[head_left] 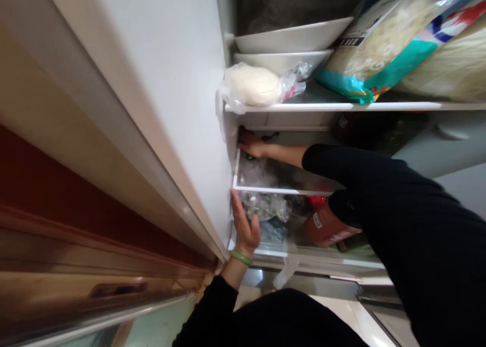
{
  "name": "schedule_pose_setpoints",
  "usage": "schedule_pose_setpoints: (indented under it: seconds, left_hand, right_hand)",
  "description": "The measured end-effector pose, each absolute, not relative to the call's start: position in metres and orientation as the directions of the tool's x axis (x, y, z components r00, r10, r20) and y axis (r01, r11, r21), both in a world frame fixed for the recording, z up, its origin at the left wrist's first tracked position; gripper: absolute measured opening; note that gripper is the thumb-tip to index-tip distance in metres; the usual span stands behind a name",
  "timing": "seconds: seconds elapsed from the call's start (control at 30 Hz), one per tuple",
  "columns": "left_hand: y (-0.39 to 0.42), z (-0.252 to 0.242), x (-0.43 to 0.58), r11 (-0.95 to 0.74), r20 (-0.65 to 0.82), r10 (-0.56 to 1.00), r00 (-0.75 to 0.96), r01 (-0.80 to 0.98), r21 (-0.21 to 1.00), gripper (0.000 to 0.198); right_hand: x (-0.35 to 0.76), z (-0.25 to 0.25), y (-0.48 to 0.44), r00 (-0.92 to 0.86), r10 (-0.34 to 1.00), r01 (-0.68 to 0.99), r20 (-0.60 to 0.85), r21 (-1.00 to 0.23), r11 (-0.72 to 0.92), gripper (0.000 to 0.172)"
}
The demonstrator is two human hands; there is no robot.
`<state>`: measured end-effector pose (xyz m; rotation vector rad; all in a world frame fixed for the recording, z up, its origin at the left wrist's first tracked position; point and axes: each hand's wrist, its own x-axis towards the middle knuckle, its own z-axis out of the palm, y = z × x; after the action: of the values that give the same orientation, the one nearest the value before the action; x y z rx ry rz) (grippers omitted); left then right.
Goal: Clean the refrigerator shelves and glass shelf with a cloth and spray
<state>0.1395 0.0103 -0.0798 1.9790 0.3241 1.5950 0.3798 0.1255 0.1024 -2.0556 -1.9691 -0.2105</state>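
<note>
My right hand [253,145] reaches deep onto the middle shelf of what looks like a fridge, by its left wall. Its fingers curl over a black thing with a green part [250,157]; the hand hides most of it, and a thin dark loop [271,136] shows just beyond. My left hand [246,226], with a green bangle [241,257] on the wrist, is open. Its straight fingers rest against the left edge, at the front corner of the glass shelf [281,190]. Clear plastic bags [266,205] lie beside it on the lower shelf.
Above my right hand, the upper shelf [341,106] holds a bagged pale lump [254,85], white dishes [292,37] and a large printed food bag [379,48]. A reddish-brown container [328,225] stands low, near my right sleeve. A white panel [163,84] borders the left side.
</note>
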Motion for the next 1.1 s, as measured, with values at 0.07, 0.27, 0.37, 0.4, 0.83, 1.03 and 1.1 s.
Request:
schedule_pose_setpoints:
  seconds: [0.07, 0.27, 0.37, 0.4, 0.83, 1.03, 1.1]
  left_hand:
    - [0.010, -0.080, 0.140, -0.803, 0.812, 0.520, 0.264, -0.172, 0.570, 0.078]
    - [0.010, -0.081, 0.140, -0.797, 0.823, 0.511, 0.249, -0.220, 0.562, 0.079]
    - [0.010, -0.082, 0.140, -0.783, 0.817, 0.522, 0.245, -0.242, 0.573, 0.077]
    - [0.010, -0.082, 0.140, -0.784, 0.819, 0.520, 0.243, -0.245, 0.570, 0.077]
    - [0.009, -0.078, 0.141, -0.803, 0.855, 0.502, 0.126, -0.298, 0.516, 0.074]
    - [0.009, -0.080, 0.141, -0.793, 0.847, 0.514, 0.134, -0.303, 0.529, 0.083]
    - [0.011, -0.085, 0.141, -0.805, 0.854, 0.499, 0.147, -0.286, 0.520, 0.085]
  right_hand:
    - [0.352, 0.089, 0.087, 0.041, 0.966, 0.991, 0.257, -0.131, -0.008, 0.071]
    - [0.301, 0.070, -0.025, -0.273, 0.942, 0.920, 0.198, -0.233, 0.315, 0.071]
    - [0.319, 0.079, -0.007, -0.248, 0.951, 0.931, 0.185, -0.226, 0.287, 0.068]
    - [0.327, 0.083, 0.010, -0.198, 0.961, 0.949, 0.192, -0.209, 0.238, 0.068]
    - [0.251, 0.065, -0.006, 0.024, 0.921, 0.951, 0.389, -0.294, 0.100, 0.051]
    - [0.240, 0.088, -0.044, 0.096, 0.915, 0.748, 0.392, -0.635, 0.193, 0.039]
    - [0.244, 0.100, -0.045, 0.279, 0.908, 0.624, 0.312, -0.778, 0.075, 0.034]
